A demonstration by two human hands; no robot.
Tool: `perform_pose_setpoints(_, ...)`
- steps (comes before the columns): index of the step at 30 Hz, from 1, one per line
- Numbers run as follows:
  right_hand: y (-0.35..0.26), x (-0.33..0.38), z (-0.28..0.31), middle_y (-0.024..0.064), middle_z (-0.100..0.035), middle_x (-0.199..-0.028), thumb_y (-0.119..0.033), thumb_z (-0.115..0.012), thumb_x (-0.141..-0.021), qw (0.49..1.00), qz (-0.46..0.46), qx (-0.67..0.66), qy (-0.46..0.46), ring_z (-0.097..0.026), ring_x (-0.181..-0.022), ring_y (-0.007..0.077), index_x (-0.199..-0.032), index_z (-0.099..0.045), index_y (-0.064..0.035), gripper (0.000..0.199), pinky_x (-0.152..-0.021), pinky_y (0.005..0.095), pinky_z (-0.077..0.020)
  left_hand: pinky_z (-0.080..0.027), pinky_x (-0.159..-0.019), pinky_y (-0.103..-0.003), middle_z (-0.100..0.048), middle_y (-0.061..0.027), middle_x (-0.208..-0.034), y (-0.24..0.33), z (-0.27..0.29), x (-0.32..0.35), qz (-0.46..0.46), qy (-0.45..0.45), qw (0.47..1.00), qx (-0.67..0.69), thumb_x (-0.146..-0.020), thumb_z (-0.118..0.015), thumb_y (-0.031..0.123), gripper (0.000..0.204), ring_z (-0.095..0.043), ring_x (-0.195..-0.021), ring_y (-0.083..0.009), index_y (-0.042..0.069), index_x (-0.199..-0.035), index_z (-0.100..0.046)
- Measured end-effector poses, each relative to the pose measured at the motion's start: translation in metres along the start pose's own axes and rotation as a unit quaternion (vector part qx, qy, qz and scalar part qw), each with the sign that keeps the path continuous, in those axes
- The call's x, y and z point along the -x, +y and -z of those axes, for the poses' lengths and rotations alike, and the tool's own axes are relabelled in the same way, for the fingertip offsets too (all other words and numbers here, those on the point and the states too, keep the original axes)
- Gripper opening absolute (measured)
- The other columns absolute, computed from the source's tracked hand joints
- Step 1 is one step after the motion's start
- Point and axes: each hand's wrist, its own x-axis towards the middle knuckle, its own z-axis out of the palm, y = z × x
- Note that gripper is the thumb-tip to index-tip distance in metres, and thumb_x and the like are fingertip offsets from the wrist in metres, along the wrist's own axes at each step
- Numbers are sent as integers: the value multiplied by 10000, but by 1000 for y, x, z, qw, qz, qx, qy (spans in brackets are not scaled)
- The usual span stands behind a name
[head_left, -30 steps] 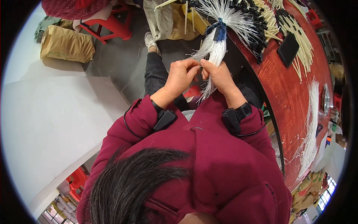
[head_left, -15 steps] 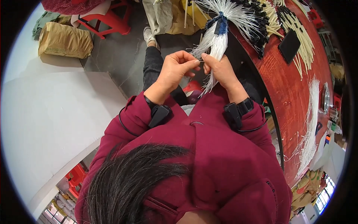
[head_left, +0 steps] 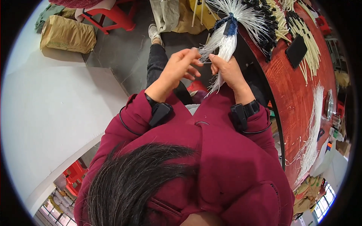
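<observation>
A bundle of thin white strands (head_left: 227,47) hangs from the table edge, bound near its top with a dark blue cloth tie (head_left: 231,25). My right hand (head_left: 233,75) is closed around the lower part of the bundle, its thumb pressed toward the fingers; loose ends stick out below the grip. To its left, my left hand (head_left: 180,69) has its fingers apart and slightly curled. A single thin strand runs from the right thumb toward the left fingertips; whether it touches them I cannot tell.
The red table (head_left: 286,94) curves along the right, bearing a black phone (head_left: 296,51), pale sticks with black tips (head_left: 307,56) and a loose pile of white strands (head_left: 313,132). A white panel (head_left: 64,124) stands left. Beyond are a brown paper sack (head_left: 68,34) and a red stool (head_left: 113,17).
My left fingers have spread from a pinch near the strand. The right hand keeps its grip on the bundle. The whole view has shifted slightly.
</observation>
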Motion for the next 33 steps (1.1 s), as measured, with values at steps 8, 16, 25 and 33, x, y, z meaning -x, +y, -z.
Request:
perform_pose_setpoints(8, -5, 2, 2, -7, -467, -525, -155, -589, -886, 1000, 12, 12, -12, -471, -483, 98, -628, -508, -80, 281, -490, 256, -386, -429, -478, -187, -637, -12, -825, -17, 27, -15, 34, -97, 992, -77, -904, -614, 290, 228, -605, -633, -92, 64, -937, -604)
perform_pose_setpoints(16, -7, 1, 2, -3, -469, -520, -173, -594, -882, 1000, 9, 15, -5, -469, -484, 99, -592, -500, -89, 316, -490, 254, -380, -400, -447, -179, -618, -2, -793, -9, 20, -2, 109, -25, 989, 96, -906, -620, 271, 206, -590, -580, -88, 68, -940, -616)
perform_pose_setpoints(25, -6, 1, 1, 1, -471, -515, -169, -592, -875, 1000, 5, 19, 0, -466, -483, 101, -568, -495, -84, 333, -491, 250, -363, -374, -433, -174, -605, -16, -785, -24, 34, -9, 52, -86, 994, -38, -908, -617, 213, 160, -567, -578, -78, 57, -941, -598)
perform_pose_setpoints(33, -10, 3, 2, 2, -467, -515, -153, -585, -878, 999, 12, 27, -17, -450, -479, 99, -558, -489, -81, 342, -484, 254, -353, -332, -419, -179, -564, 7, -737, -36, 35, -11, 76, -124, 986, 79, -911, -607, 185, 126, -460, -501, -61, 60, -921, -590)
